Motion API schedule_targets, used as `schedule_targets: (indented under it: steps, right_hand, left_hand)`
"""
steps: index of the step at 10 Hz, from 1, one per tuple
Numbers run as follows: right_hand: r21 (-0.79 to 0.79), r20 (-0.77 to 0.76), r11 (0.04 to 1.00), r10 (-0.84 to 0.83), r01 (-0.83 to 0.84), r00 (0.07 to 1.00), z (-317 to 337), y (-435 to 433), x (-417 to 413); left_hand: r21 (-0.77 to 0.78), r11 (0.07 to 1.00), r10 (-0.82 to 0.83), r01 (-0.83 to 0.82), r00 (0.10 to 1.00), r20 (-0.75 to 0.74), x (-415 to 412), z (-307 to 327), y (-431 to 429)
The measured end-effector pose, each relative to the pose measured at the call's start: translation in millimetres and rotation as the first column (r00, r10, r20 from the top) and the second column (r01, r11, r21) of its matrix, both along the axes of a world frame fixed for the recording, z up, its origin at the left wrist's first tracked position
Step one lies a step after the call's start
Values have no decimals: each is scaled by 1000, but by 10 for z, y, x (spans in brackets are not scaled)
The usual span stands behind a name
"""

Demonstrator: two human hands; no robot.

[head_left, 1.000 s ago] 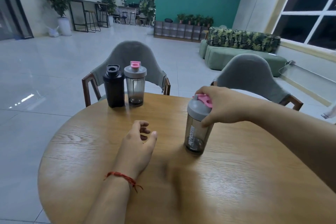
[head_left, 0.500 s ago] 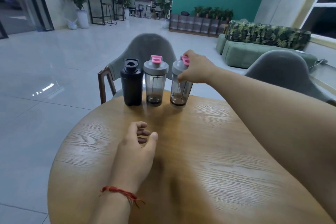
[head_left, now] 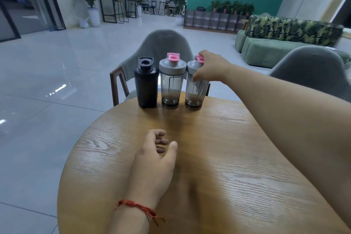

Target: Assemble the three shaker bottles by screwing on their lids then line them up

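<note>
Three shaker bottles stand upright in a row at the far edge of the round wooden table (head_left: 218, 157). A black bottle (head_left: 146, 85) with a black lid is on the left. In the middle is a smoky clear bottle (head_left: 171, 83) with a grey lid and pink cap. On the right stands a second clear bottle (head_left: 194, 91) of the same kind. My right hand (head_left: 210, 68) grips that right bottle's grey lid from above and the side. My left hand (head_left: 155, 159) rests on the table nearer to me, fingers loosely curled and holding nothing.
A grey chair (head_left: 161, 47) with wooden arms stands just behind the bottles. A second grey chair (head_left: 311, 64) is at the right. Beyond lie a tiled floor, a green sofa (head_left: 269, 49) and planters.
My right hand carried the third bottle from the table's middle to the far edge and set it beside the other two. It still holds the lid. My left hand stayed put.
</note>
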State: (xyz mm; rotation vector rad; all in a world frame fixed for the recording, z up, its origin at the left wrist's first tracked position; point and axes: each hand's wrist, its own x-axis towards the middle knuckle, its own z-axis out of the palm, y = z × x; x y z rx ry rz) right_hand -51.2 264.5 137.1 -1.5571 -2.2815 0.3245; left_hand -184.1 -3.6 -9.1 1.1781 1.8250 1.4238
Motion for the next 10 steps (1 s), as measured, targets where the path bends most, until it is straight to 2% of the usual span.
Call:
schedule_targets:
  steps: [6,9,10]
  right_hand:
    - [-14,16,1000,15,-15,1000,28,-23,0]
    - [-89,-23,996,-3,1,1000,100,-164,54]
    - [-44,8,999,-25,25,1000,161,-255,117]
  left_hand:
    - [-13,1000,-26,26,999,-35,8,-20,28]
    - [-20,999,-37,37,998,-44,-1,12,55]
    - [-19,999,-38,38,998,-46,2,99,56]
